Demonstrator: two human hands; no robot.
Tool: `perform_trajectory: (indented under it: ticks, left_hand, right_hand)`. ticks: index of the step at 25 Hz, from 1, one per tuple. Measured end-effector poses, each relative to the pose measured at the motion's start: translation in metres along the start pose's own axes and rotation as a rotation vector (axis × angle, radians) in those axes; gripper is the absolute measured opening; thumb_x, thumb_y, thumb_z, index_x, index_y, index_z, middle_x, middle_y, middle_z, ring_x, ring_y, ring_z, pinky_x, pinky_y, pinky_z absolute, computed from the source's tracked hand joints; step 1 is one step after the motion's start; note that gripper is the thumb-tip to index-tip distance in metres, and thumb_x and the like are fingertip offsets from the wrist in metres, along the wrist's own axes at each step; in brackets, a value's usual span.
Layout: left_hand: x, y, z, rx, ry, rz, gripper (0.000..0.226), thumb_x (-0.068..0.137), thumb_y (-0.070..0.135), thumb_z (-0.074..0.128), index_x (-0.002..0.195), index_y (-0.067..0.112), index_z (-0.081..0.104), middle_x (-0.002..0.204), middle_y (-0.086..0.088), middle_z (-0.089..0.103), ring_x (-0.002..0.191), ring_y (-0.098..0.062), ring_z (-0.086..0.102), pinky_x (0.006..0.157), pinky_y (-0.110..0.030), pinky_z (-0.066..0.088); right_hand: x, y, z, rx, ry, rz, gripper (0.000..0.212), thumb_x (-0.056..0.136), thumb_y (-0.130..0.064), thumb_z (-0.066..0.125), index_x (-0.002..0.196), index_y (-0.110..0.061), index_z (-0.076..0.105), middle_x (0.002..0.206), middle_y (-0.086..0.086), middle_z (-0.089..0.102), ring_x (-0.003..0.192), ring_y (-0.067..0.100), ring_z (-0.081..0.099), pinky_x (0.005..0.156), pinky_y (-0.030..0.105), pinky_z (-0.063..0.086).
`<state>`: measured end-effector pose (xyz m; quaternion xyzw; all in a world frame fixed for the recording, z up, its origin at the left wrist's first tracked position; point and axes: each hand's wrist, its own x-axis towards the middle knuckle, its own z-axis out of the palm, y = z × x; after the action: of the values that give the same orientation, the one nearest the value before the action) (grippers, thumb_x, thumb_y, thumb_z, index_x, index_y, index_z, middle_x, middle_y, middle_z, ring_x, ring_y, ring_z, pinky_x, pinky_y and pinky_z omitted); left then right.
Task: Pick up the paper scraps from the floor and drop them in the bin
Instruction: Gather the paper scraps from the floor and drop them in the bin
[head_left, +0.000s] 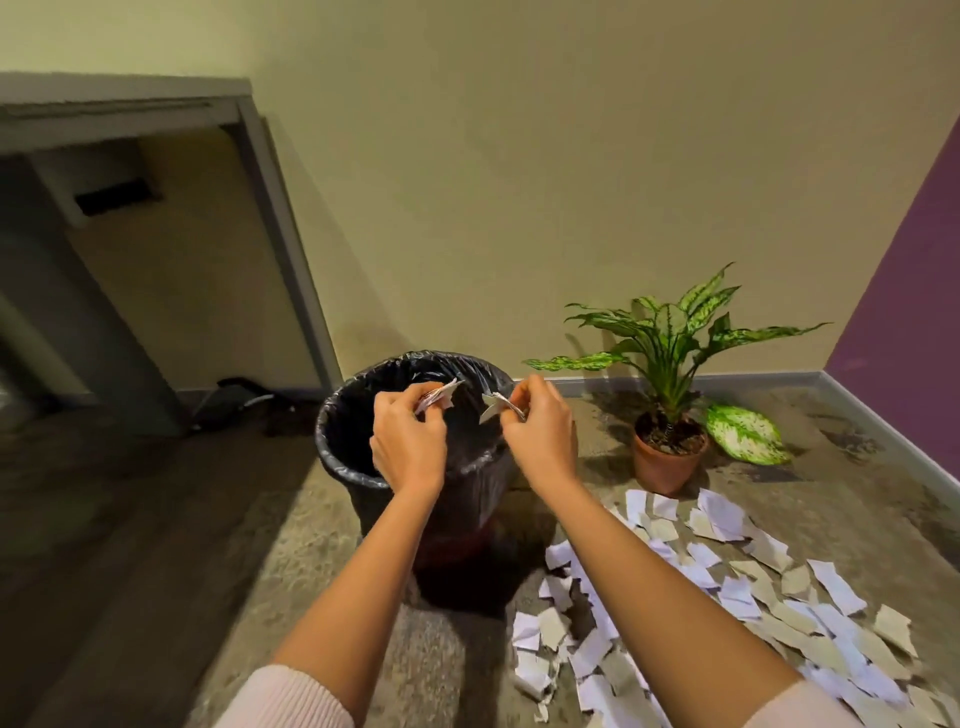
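Observation:
A dark bin (343, 415) lined with a black plastic bag stands on the floor in front of me. My left hand (408, 441) is over its opening, fingers pinched on a few paper scraps (441, 393). My right hand (540, 431) is above the bin's right rim, pinching another small bunch of scraps (493, 406). Many white and beige paper scraps (737, 587) lie spread on the floor to the right of the bin, running to the lower right corner.
A potted plant (670, 457) with green spotted leaves stands right of the bin by the wall. A grey desk frame (280, 218) is at the left, with dark cables (239, 397) below it. A purple wall (914, 312) bounds the right.

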<state>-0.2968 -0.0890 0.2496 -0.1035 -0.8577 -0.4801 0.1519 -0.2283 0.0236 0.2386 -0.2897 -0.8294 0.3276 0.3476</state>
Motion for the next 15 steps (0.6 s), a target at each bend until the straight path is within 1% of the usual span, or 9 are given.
perform_trajectory:
  ticks: [4, 6, 9, 11, 13, 15]
  left_hand:
    - [0.033, -0.018, -0.008, 0.024, -0.016, -0.057, 0.018, 0.088, 0.03, 0.065, 0.104, 0.036, 0.071, 0.107, 0.002, 0.061, 0.09, -0.024, 0.063, 0.071, -0.031, 0.039]
    - [0.04, -0.024, -0.009, 0.032, -0.049, -0.069, 0.027, 0.087, 0.029, 0.067, 0.114, 0.034, 0.068, 0.113, 0.002, 0.062, 0.096, -0.023, 0.064, 0.076, -0.032, 0.042]
    - [0.043, -0.027, -0.006, 0.074, -0.117, -0.063, 0.039, 0.089, 0.021, 0.066, 0.126, 0.032, 0.062, 0.122, 0.003, 0.061, 0.099, -0.021, 0.064, 0.081, -0.034, 0.046]
    - [0.042, -0.027, -0.002, 0.086, -0.148, -0.067, 0.04, 0.089, 0.018, 0.064, 0.126, 0.033, 0.062, 0.12, 0.001, 0.064, 0.098, -0.021, 0.065, 0.078, -0.035, 0.049]
    - [0.04, -0.026, 0.001, 0.089, -0.15, -0.103, 0.034, 0.09, 0.02, 0.065, 0.121, 0.034, 0.065, 0.112, 0.001, 0.069, 0.095, -0.021, 0.066, 0.074, -0.034, 0.049]
    - [0.035, -0.024, 0.004, 0.094, -0.153, -0.127, 0.028, 0.09, 0.024, 0.066, 0.116, 0.034, 0.068, 0.106, 0.001, 0.071, 0.095, -0.021, 0.067, 0.078, -0.037, 0.053]
  right_hand:
    - [0.023, -0.02, 0.028, -0.018, -0.069, -0.001, 0.019, 0.085, -0.023, 0.069, 0.09, -0.02, 0.051, 0.096, -0.003, 0.057, 0.084, 0.019, 0.056, 0.068, 0.037, 0.049]
    - [0.028, -0.023, 0.034, -0.002, -0.096, 0.012, 0.023, 0.084, -0.026, 0.071, 0.096, -0.019, 0.054, 0.096, -0.002, 0.06, 0.084, 0.019, 0.058, 0.07, 0.037, 0.051]
    - [0.033, -0.021, 0.035, 0.034, -0.126, 0.038, 0.021, 0.085, -0.023, 0.071, 0.1, -0.017, 0.057, 0.097, -0.001, 0.063, 0.087, 0.018, 0.059, 0.075, 0.037, 0.053]
    - [0.033, -0.017, 0.033, 0.025, -0.141, 0.045, 0.014, 0.087, -0.02, 0.069, 0.097, -0.017, 0.06, 0.095, -0.001, 0.065, 0.085, 0.018, 0.06, 0.073, 0.036, 0.053]
    - [0.033, -0.012, 0.03, 0.001, -0.151, 0.041, 0.006, 0.088, -0.019, 0.066, 0.091, -0.018, 0.062, 0.09, -0.001, 0.066, 0.082, 0.018, 0.06, 0.069, 0.033, 0.051]
    - [0.033, -0.007, 0.027, -0.003, -0.149, 0.033, 0.004, 0.088, -0.018, 0.065, 0.087, -0.019, 0.062, 0.086, -0.003, 0.064, 0.079, 0.016, 0.059, 0.065, 0.029, 0.046]
